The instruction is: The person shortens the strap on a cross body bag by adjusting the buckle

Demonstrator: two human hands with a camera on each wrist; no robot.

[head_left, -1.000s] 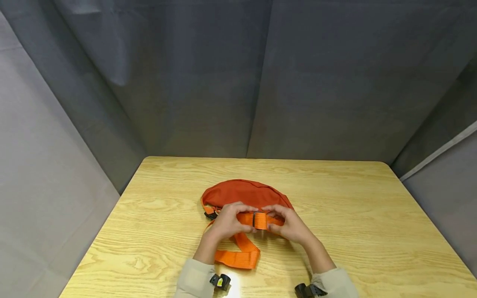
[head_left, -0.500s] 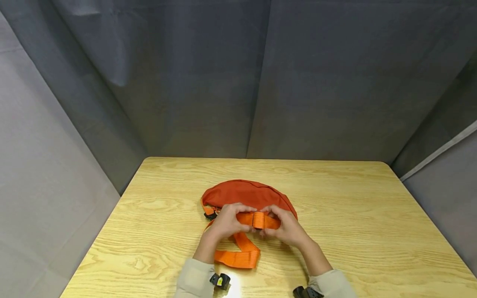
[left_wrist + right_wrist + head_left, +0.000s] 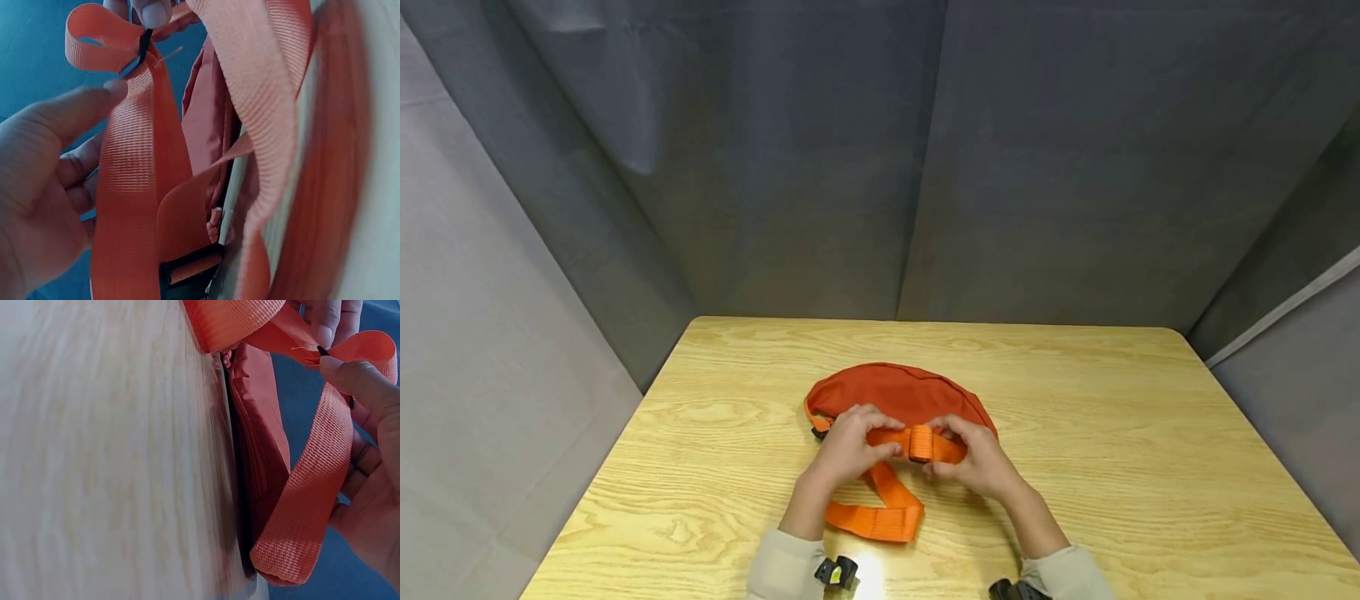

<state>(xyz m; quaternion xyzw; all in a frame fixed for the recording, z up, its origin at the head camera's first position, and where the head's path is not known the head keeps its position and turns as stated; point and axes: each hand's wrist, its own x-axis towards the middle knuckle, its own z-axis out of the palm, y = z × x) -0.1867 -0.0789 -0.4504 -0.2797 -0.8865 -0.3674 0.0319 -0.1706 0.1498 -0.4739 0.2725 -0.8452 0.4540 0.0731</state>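
Note:
A red waist bag (image 3: 895, 387) lies on the wooden table, its orange webbing strap (image 3: 880, 522) trailing in front. My left hand (image 3: 848, 446) pinches the strap just left of a black slider (image 3: 145, 45). On the other side my right hand (image 3: 369, 425) grips that slider between thumb and fingers, thumb tip at its edge. A small loop of webbing (image 3: 921, 442) stands up out of the slider between the two hands. In the left wrist view, a black buckle (image 3: 190, 272) hangs lower on the strap, near the bag.
The light wood table (image 3: 1112, 433) extends around the bag on every side. Grey curtains (image 3: 790, 167) stand behind the table's back edge and at both sides. Dark wrist cameras (image 3: 837, 572) sit on the beige sleeves (image 3: 786, 567).
My right hand has shifted left onto the slider. My left hand has drawn back leftward along the strap, away from the slider. The bag has barely moved.

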